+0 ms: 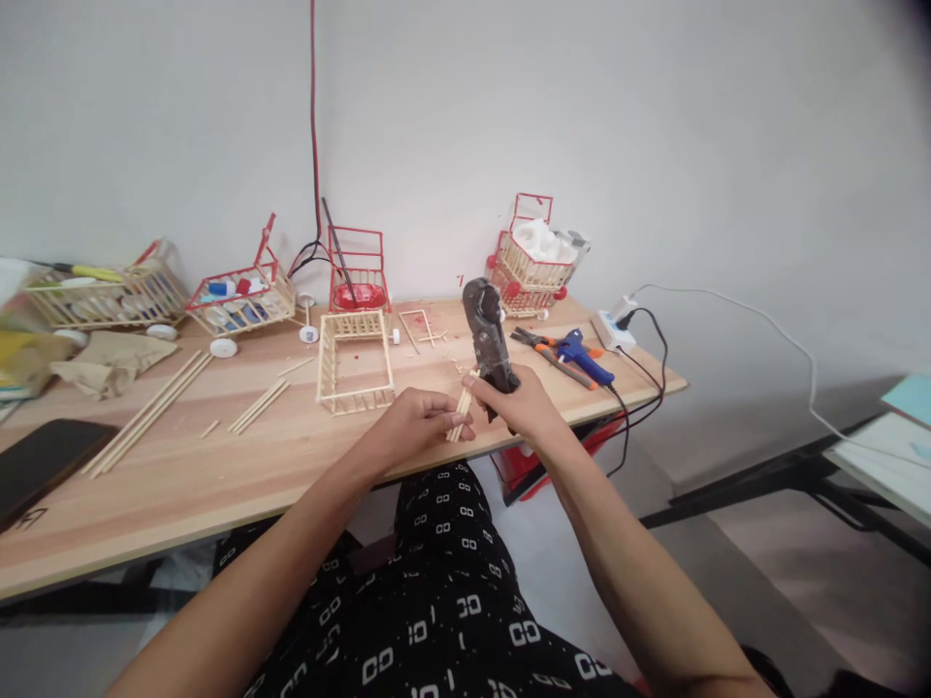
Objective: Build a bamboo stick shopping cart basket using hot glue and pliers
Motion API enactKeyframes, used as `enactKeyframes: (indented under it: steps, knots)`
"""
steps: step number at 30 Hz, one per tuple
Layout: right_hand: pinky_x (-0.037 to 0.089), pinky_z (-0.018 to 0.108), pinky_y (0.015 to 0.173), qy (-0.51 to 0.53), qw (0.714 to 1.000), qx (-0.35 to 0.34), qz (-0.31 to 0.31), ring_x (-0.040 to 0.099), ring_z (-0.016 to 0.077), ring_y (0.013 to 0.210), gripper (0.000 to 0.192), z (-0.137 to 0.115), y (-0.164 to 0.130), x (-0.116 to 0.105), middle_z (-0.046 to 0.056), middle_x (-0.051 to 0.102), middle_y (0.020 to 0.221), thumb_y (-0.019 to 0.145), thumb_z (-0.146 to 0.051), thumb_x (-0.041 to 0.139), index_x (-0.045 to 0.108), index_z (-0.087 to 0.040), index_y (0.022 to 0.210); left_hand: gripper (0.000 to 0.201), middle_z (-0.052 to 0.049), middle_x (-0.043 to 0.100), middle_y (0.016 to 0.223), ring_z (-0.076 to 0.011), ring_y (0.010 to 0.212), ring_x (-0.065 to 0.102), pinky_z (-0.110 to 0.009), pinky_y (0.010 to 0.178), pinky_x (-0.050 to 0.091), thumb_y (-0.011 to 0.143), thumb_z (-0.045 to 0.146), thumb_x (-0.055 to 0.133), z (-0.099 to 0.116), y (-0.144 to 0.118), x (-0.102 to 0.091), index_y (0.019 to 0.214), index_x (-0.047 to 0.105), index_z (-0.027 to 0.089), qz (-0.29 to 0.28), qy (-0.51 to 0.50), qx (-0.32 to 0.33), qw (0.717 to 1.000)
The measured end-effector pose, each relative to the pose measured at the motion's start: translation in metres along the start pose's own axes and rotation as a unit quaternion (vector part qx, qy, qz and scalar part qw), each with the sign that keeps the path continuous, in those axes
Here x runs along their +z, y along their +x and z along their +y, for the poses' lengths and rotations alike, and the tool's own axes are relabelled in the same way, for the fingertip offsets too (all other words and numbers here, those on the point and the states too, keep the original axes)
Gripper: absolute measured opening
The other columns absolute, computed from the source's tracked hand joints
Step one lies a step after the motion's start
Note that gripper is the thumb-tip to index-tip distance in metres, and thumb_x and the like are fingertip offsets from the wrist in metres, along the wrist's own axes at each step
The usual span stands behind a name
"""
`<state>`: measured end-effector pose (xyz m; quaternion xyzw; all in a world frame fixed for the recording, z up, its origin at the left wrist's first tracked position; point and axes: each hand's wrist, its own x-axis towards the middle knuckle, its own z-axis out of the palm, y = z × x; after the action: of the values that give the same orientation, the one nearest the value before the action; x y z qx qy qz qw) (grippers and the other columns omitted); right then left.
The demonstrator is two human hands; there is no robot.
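My left hand (416, 415) pinches a small bundle of short wooden sticks (461, 411) just above the front edge of the wooden table (218, 465). My right hand (522, 405) grips a dark cutting plier (489, 339) by its handles, jaws pointing up, right beside the sticks. The two hands meet at the sticks. Just behind my left hand stands an open basket frame of wooden sticks (355, 361).
Long wooden sticks (149, 412) lie at left near a black phone (44, 463). Small red-and-wood carts (243, 301) (530, 260) line the wall. A blue glue gun (584, 357), orange pliers (547, 351) and a power strip (615, 328) sit at right.
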<state>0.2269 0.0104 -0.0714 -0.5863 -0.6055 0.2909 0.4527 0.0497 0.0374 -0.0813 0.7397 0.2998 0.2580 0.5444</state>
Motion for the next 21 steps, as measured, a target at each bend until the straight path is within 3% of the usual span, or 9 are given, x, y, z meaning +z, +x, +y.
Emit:
enactKeyframes:
  steps: [3,8,15,21]
  knots:
    - [0.037,0.024,0.050,0.045,0.998,0.030,-0.039,0.049,0.0121,0.050,0.035,-0.003,-0.003,-0.001,-0.003,0.054,0.052,0.077,-0.046,0.065,0.052,-0.019,0.060,0.027,-0.008,0.075,0.084,-0.0166,0.077,0.066,-0.028,0.077,0.048,0.079,0.039,0.066,0.006,-0.008,0.001,0.082,0.073,0.012,-0.034,-0.120,-0.058,0.991]
    - [0.037,0.024,0.049,0.112,0.990,0.035,-0.081,0.049,0.0111,0.049,0.037,-0.002,-0.006,0.001,-0.002,0.056,0.051,0.079,-0.046,0.064,0.055,-0.017,0.057,0.038,-0.008,0.073,0.080,-0.0166,0.073,0.069,-0.029,0.075,0.052,0.070,0.042,0.077,0.002,-0.016,0.007,0.091,0.070,0.011,-0.052,-0.267,-0.125,0.954]
    - [0.038,0.024,0.050,0.126,0.988,0.034,-0.078,0.051,0.0120,0.048,0.036,-0.005,-0.011,0.005,-0.002,0.057,0.049,0.079,-0.044,0.065,0.054,-0.018,0.057,0.032,-0.006,0.069,0.074,-0.0122,0.064,0.066,-0.024,0.066,0.053,0.075,0.041,0.074,-0.002,-0.021,0.013,0.084,0.068,0.011,-0.030,-0.267,-0.124,0.955]
    - [0.040,0.025,0.056,0.065,0.993,0.017,-0.097,0.051,0.0128,0.055,0.042,-0.008,-0.013,0.001,-0.002,0.056,0.056,0.082,-0.054,0.060,0.053,-0.019,0.060,0.032,-0.006,0.068,0.072,-0.0117,0.062,0.065,-0.025,0.064,0.054,0.076,0.042,0.072,-0.004,-0.027,0.011,0.078,0.067,0.011,-0.016,-0.243,-0.111,0.964]
